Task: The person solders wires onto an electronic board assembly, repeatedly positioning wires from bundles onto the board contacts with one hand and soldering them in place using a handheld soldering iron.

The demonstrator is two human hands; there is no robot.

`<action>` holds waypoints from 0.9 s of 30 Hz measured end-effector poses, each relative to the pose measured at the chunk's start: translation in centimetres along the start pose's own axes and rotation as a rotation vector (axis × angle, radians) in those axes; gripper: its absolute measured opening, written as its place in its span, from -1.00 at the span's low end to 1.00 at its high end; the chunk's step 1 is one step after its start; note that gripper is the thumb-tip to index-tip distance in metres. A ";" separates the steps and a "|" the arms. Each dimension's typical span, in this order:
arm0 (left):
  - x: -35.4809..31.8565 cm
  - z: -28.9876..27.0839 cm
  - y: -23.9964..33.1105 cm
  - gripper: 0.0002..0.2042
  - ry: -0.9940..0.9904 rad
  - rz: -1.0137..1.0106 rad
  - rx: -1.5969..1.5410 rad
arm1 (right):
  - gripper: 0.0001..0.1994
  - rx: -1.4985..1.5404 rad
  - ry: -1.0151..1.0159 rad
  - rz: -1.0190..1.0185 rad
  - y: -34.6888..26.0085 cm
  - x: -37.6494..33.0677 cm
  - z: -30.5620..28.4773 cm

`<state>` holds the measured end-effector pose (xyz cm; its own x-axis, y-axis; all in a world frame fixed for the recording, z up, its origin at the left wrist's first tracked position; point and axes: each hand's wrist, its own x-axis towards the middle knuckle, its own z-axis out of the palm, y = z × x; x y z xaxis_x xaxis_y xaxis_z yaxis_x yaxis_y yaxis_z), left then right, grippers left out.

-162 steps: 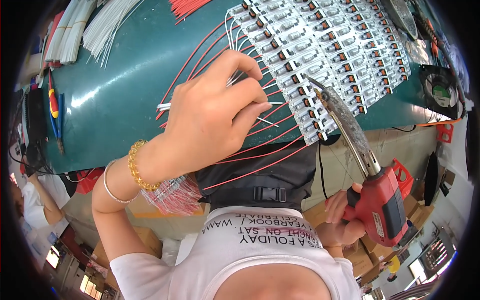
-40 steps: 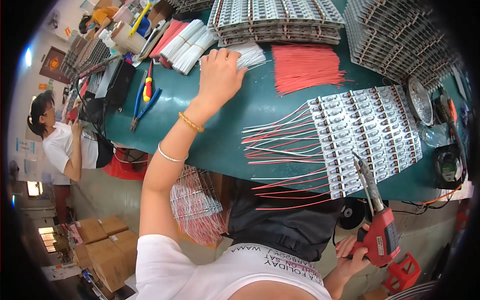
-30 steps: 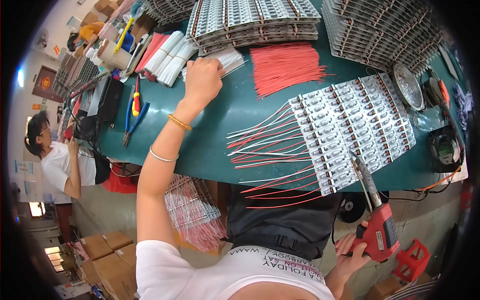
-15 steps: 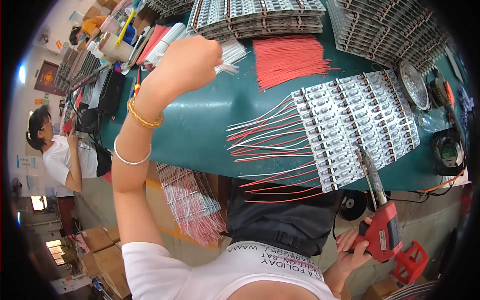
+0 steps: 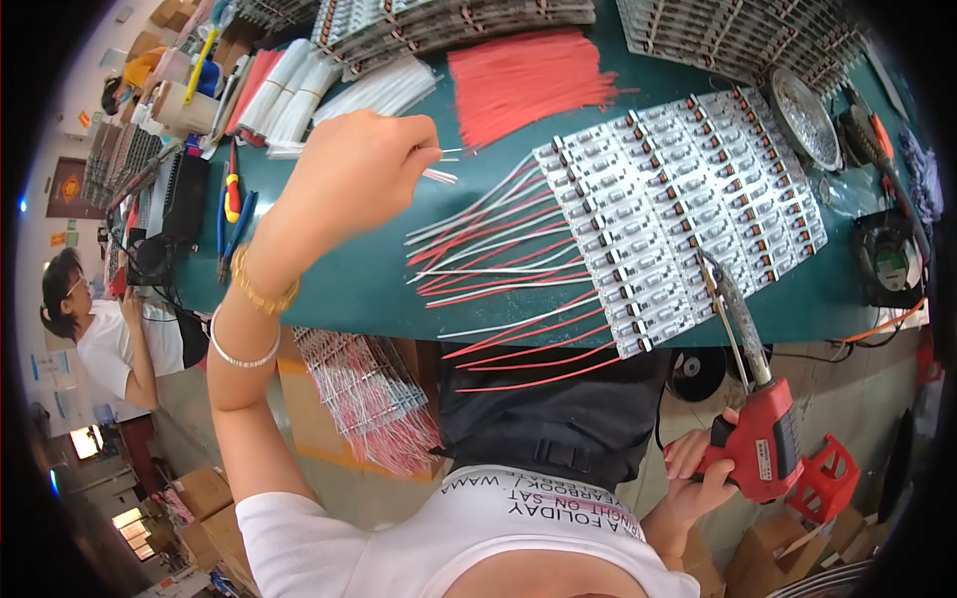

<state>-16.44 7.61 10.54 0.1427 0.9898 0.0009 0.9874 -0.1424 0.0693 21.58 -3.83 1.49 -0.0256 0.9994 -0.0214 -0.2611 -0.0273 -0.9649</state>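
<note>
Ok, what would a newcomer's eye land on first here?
The grey panel on the green table, with red and white wires fanning from its left edge. Then the red soldering gun in the right hand, its tip over the panel. Next, the bright red wire pile, beyond and right of the left hand.

Dark and reddish capitals (image 5: pixel 558 506) stand upside down across the white shirt (image 5: pixel 399 543), left of the right hand (image 5: pixel 702 470). On the red soldering gun (image 5: pixel 758 427) in that hand, a pale label (image 5: pixel 764 459) bears illegible print. Far left of the left hand (image 5: pixel 371 164), a door (image 5: pixel 60 208) carries an unreadable diamond sign (image 5: pixel 69 186).
</note>
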 end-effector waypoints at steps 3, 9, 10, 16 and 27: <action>-2.4 0.1 4.0 -0.94 0.082 -0.066 -0.386 | -0.27 -0.034 0.026 0.034 -0.2 0.0 0.6; -4.4 6.3 10.5 -0.92 0.212 0.047 -0.744 | -0.17 -0.144 -0.065 0.005 0.3 0.2 0.2; -4.3 6.8 11.6 -0.93 0.221 0.002 -0.808 | -0.13 -0.175 -0.064 0.034 0.1 0.1 0.0; -3.9 10.2 13.3 -0.92 0.284 -0.052 -0.882 | -0.14 -0.247 -0.070 0.050 -0.1 -1.6 -0.6; -4.1 11.1 13.6 -0.89 0.306 -0.021 -0.809 | -0.22 -0.263 -0.054 0.180 0.1 -4.6 -2.7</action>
<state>-2.84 1.48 0.42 -0.0147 0.9677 0.2519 0.6210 -0.1886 0.7608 24.30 -8.34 0.75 -0.1019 0.9763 -0.1911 0.0103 -0.1911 -0.9815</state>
